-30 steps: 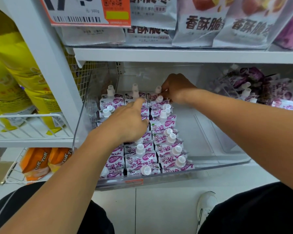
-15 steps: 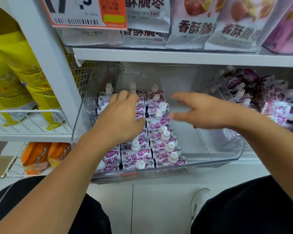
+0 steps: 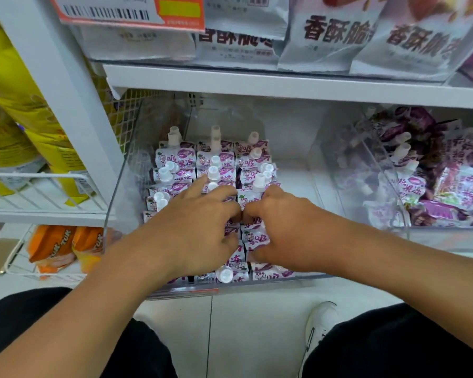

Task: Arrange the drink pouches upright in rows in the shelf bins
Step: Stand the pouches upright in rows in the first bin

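Head view: both hands (image 3: 241, 230) among upright drink pouches (image 3: 175, 159).

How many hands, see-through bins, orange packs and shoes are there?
Hands: 2, left hand and right hand
Bins: 2, left bin and right bin
Orange packs: 2
Shoe: 1
Total: 7

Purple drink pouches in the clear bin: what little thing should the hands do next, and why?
Probably nudge the third row straight. Both the left hand and right hand rest on upright pouches filling three rows at the left of the clear bin; its right part stays bare.
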### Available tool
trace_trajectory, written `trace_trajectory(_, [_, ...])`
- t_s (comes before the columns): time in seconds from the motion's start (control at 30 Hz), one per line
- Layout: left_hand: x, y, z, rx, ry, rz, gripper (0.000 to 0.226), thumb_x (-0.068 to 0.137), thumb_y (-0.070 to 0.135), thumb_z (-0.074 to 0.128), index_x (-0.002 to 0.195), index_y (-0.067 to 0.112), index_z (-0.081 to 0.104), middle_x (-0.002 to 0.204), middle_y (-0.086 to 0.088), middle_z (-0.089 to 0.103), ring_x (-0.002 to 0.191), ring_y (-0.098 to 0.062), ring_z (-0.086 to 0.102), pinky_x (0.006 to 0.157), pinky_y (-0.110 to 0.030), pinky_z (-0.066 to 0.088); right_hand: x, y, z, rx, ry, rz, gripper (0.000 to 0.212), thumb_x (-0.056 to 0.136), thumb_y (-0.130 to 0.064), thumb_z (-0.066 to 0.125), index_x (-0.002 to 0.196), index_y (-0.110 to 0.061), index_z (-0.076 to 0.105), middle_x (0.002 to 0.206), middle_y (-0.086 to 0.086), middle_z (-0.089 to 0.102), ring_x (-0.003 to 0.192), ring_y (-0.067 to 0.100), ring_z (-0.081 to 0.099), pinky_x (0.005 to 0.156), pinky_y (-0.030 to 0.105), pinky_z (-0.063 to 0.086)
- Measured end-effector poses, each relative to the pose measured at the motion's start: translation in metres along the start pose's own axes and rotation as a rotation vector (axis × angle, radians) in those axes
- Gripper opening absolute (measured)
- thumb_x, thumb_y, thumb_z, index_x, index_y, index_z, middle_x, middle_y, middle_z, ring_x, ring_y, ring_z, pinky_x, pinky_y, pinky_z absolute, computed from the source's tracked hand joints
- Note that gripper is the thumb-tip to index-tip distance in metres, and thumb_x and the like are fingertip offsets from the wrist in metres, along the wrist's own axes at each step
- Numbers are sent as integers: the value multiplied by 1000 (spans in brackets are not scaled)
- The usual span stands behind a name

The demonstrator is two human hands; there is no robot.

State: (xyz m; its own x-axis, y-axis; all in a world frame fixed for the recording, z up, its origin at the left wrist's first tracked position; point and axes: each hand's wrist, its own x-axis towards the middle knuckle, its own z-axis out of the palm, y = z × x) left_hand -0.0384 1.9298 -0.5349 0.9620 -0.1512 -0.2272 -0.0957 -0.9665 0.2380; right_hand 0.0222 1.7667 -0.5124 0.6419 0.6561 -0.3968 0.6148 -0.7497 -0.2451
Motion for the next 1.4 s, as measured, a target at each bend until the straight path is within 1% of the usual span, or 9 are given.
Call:
trace_trajectory(0.17, [-1, 15, -2, 78, 2, -77, 43, 93, 61, 44, 133, 46, 53, 161, 9, 5, 149, -32, -14, 121, -53, -2, -2, 11, -9, 43, -2, 90, 38, 71, -40, 82, 103, -26, 68, 105, -1, 52, 79, 21, 66, 66, 34, 58])
trace_trajectory(0.33, [4, 28, -3, 185, 96, -44, 45, 82, 68, 58, 118, 43, 66, 154, 4, 18, 147, -33, -3, 120, -58, 1, -7, 19, -15, -23, -4, 47, 42, 72, -38, 82, 110, -27, 68, 107, -1, 55, 93, 19, 60, 77, 32, 54])
trace_trajectory(0.4, [6, 32, -5, 206, 156, -26, 42, 78, 67, 63, 108, 39, 71, 139, 5, 37, 140, -26, 20, 119, -50, 13, -8, 22, -18, -67, -22, 33, 47, 75, -38, 80, 118, -28, 64, 111, -1, 53, 98, 18, 56, 78, 30, 50])
trace_trajectory(0.5, [15, 35, -8, 115, 212, -51, 35, 75, 55, 74, 98, 29, 68, 105, 7, 60, 106, -19, 51, 96, -35, 38, -11, 25, -21, -122, -43, 1, 50, 76, -47, 76, 120, -29, 59, 107, -5, 51, 101, 18, 54, 81, 31, 48])
trace_trajectory(0.63, [29, 23, -13, -97, 276, -179, 37, 76, 28, 80, 105, 28, 57, 93, 6, 66, 92, -19, 60, 80, -35, 52, -20, 23, -19, 59, -48, 3, 71, 66, -65, 75, 125, -38, 46, 115, -7, 47, 100, 17, 54, 88, 36, 50])
trace_trajectory(0.73, [35, 14, -11, -106, 299, -204, 31, 76, 21, 81, 104, 28, 69, 93, 7, 70, 91, -17, 65, 80, -35, 55, -13, 10, -6, 66, -89, 25, 83, 64, -60, 79, 137, -39, 44, 125, 0, 40, 104, 21, 53, 90, 37, 51])
trace_trajectory(0.93, [45, 17, -9, -23, 336, -193, 9, 82, 32, 78, 83, 26, 72, 82, 4, 71, 84, -21, 65, 73, -30, 46, -4, 1, 3, -83, -68, 100, 58, 69, -47, 79, 120, -26, 63, 126, 8, 41, 99, 25, 53, 77, 31, 47])
trace_trajectory(1.17, [59, 30, -10, 263, 373, -223, 10, 83, 26, 75, 79, 21, 67, 75, -2, 60, 73, -23, 51, 72, -33, 42, -16, 39, -10, -207, -125, 150, 63, 65, -47, 83, 123, -35, 60, 111, -1, 37, 79, 19, 49, 67, 27, 41])
trace_trajectory(1.4, [65, 39, -12, 180, 291, -200, 20, 90, 30, 70, 77, 20, 60, 72, -1, 58, 70, -26, 55, 65, -32, 43, -27, 51, -16, -554, -188, 129, 63, 79, -68, 61, 135, -43, 48, 131, -4, 48, 117, 26, 49, 83, 34, 38])
